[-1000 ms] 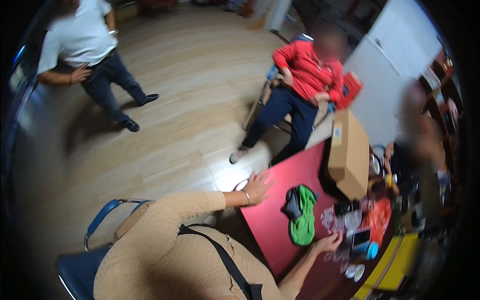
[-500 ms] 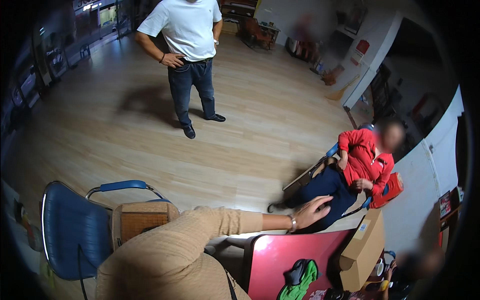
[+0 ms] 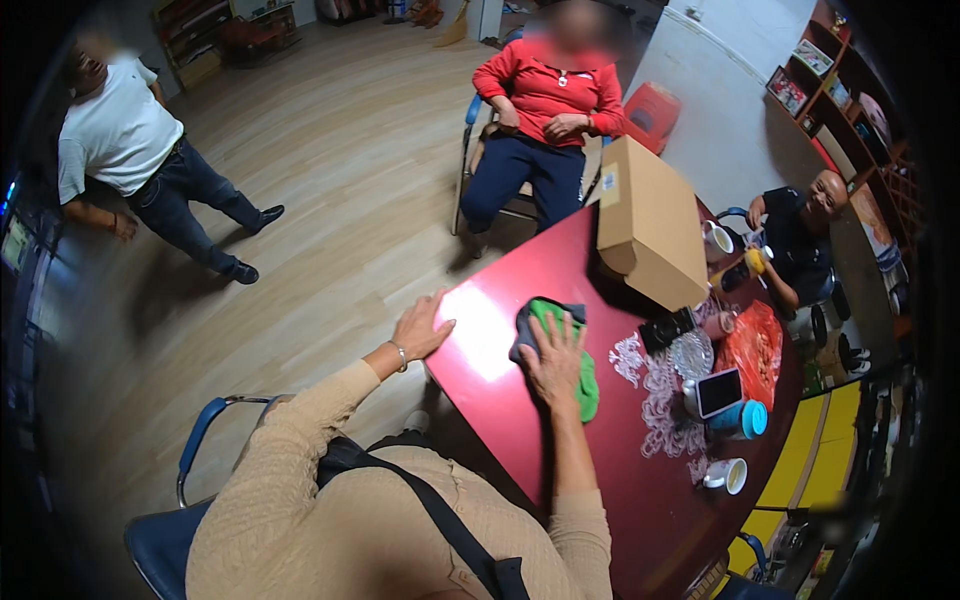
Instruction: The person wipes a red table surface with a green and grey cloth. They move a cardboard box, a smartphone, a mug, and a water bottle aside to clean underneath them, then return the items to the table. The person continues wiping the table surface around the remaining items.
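My left hand (image 3: 424, 325) rests on the left corner of the dark red table (image 3: 490, 420), its fingers spread over the edge and a bracelet at the wrist. A crumpled green and grey cloth (image 3: 588, 385) lies on the table. My right hand (image 3: 556, 362) is laid across this cloth with its fingers stretched out and apart. A brown cardboard box (image 3: 655, 220) stands beyond the cloth, near the far edge.
To the right are a clear ashtray (image 3: 691, 353), a red plastic bag (image 3: 755, 345), a small screen device (image 3: 719, 392) and a white mug (image 3: 726, 476). One person in red (image 3: 550, 95) sits opposite; another in black (image 3: 800, 240) sits right. A person in white (image 3: 120, 125) stands left.
My view has turned right toward the table. The left hand, stretched out in the air before, is now on the table corner. My right hand has come into view on the cloth.
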`<state>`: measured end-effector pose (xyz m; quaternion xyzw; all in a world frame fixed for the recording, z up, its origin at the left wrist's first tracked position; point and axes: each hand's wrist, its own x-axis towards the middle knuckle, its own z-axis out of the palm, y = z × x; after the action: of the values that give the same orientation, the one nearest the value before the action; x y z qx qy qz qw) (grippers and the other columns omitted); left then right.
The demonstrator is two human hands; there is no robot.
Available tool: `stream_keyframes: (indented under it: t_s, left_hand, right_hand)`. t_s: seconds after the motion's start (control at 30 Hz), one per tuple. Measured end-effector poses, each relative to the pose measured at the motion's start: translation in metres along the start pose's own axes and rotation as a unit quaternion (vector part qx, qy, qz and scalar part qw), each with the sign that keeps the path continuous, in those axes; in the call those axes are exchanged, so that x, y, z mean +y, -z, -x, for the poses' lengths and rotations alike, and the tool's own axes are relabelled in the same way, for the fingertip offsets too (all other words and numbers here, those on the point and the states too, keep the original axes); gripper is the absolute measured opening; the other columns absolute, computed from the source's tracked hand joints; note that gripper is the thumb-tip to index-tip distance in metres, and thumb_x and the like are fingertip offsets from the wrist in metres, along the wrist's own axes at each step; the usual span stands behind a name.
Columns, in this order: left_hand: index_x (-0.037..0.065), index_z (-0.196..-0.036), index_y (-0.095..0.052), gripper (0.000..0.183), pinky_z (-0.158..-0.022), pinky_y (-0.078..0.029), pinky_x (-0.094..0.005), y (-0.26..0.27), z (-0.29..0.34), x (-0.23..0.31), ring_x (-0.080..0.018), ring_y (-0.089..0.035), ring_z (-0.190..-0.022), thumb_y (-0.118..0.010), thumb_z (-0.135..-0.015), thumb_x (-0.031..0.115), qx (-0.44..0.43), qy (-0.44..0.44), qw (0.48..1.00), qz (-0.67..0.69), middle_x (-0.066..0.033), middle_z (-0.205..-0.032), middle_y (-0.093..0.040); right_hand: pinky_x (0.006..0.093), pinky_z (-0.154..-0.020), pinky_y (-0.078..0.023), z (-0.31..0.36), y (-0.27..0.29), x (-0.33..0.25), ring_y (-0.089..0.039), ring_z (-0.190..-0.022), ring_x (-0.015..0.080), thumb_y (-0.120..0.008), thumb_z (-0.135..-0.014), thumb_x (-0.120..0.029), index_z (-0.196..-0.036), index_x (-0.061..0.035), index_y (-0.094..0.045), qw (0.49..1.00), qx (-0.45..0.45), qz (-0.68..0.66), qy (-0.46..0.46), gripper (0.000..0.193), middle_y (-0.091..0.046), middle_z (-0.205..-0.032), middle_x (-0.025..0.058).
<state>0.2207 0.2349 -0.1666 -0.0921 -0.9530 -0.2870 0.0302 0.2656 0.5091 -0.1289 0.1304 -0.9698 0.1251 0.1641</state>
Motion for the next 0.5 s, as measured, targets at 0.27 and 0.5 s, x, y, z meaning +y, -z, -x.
stream_keyframes:
  t_s: [0.27,0.5]
  left_hand:
    - [0.011,-0.139,-0.035,0.062,-0.084,-0.045,-0.0481,-0.029,0.007,-0.015,-0.0384,-0.053,-0.099,-0.05,-0.089,0.044,0.072,0.021,0.989,-0.125,-0.0217,-0.112,-0.052]
    - [0.02,-0.142,-0.032,0.061,-0.088,-0.044,-0.0496,-0.033,0.007,-0.01,-0.0419,-0.051,-0.105,-0.045,-0.091,0.05,0.064,0.103,0.979,-0.163,-0.0231,-0.12,-0.048]
  right_hand:
    - [0.049,-0.11,-0.024,0.062,0.012,-0.042,-0.038,-0.129,0.0347,-0.065,-0.074,-0.055,-0.132,-0.0169,-0.05,0.988,-0.02,-0.128,0.079,0.071,-0.047,-0.136,0.0128]
    - [0.0467,-0.108,-0.028,0.114,0.029,-0.06,-0.042,-0.125,0.0327,-0.073,-0.072,-0.032,-0.131,-0.0116,-0.048,0.984,-0.008,-0.144,0.105,0.067,-0.048,-0.132,0.0129]
